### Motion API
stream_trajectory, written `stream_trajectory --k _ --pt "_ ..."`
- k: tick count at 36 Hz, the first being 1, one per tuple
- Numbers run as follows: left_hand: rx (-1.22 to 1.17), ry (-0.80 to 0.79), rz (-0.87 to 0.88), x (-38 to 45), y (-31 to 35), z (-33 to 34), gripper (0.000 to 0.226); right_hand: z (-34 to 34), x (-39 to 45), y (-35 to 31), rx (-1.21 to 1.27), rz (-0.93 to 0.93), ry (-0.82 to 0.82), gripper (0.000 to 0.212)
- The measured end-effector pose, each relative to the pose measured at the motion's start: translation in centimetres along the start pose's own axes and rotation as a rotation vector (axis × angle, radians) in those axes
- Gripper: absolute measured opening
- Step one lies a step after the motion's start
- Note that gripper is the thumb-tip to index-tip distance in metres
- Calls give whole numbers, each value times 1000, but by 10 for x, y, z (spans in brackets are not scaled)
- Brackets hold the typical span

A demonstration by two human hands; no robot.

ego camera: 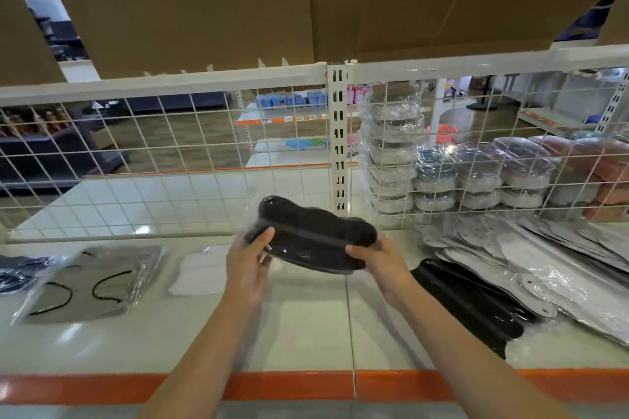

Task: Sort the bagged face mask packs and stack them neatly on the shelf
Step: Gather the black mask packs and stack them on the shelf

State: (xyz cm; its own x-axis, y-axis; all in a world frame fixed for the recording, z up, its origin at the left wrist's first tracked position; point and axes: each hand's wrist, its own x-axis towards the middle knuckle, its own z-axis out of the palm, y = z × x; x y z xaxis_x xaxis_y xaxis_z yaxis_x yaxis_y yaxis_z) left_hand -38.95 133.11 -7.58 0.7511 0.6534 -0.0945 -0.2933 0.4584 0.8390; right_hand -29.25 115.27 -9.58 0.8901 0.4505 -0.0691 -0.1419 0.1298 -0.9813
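Both my hands hold a bagged pack of black face masks (315, 235) in the air above the white shelf (306, 326). My left hand (248, 262) grips its left end, thumb on top. My right hand (381, 264) grips its right end. On the shelf to the right lies a stack of black mask packs (476, 303), and beyond it a pile of grey-white mask packs (551, 258). To the left lie a white pack (200, 270), a grey pack with black ear loops (92, 286) and a dark blue pack (17, 274).
A white wire grid (170, 160) backs the shelf, with an upright post (338, 139) in the middle. Behind the grid at right stand stacks of wrapped round items (439, 177). Cardboard boxes (272, 0) sit overhead. An orange strip (289, 388) edges the shelf front.
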Motion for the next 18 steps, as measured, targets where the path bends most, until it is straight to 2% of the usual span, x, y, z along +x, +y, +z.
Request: stream_trajectory --k 2,5,9,14,18 --pt "156 -13 125 2 7 -15 21 -10 6 -5 -101 -65 3 32" --pt "557 -73 256 1 7 -33 29 -19 9 -3 -273 -76 -15 33" --pt "854 -181 135 -5 -19 -50 50 -25 2 18 -430 22 -18 39" --pt "829 -86 93 -10 -48 -55 54 -20 3 38 -210 100 36 35" --pt "621 -77 28 -19 -54 -49 51 -15 6 52 -64 137 54 34"
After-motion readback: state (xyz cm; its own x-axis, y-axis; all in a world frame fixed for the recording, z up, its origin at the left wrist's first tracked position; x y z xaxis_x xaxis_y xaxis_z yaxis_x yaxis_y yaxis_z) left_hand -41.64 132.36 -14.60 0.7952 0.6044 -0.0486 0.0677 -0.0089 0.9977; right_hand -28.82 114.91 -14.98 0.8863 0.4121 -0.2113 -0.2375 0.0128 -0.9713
